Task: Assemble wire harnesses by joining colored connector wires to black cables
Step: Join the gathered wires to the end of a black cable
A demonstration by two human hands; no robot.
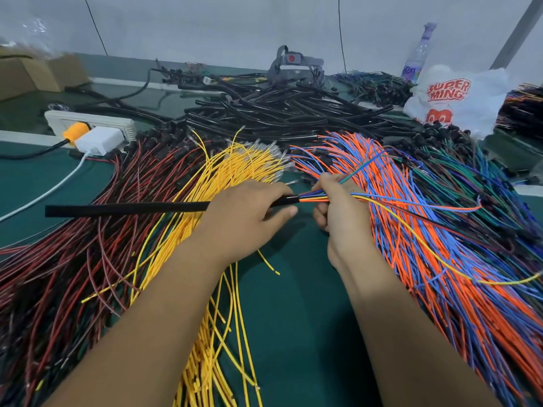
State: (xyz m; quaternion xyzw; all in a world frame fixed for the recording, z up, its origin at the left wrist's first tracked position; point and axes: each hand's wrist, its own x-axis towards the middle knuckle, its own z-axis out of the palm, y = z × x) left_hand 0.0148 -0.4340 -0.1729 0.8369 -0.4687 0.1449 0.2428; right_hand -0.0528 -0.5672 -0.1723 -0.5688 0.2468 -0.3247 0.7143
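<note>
black sleeve (126,209) gripped by left hand (246,212); right hand (338,207) pinches coloured wires (314,198) at its mouth. judged mid-assembly; piles on desk (293,289) remain.

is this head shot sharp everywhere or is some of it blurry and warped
Head view: sharp at the centre, where the left hand and right hand meet at the black sleeve; the cardboard boxes at far left smear; wide-angle bending curves the table edge; light is soft, no glare.

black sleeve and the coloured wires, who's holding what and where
Left hand grips the black sleeve near its right end; right hand pinches the coloured wires where they enter it.
</note>
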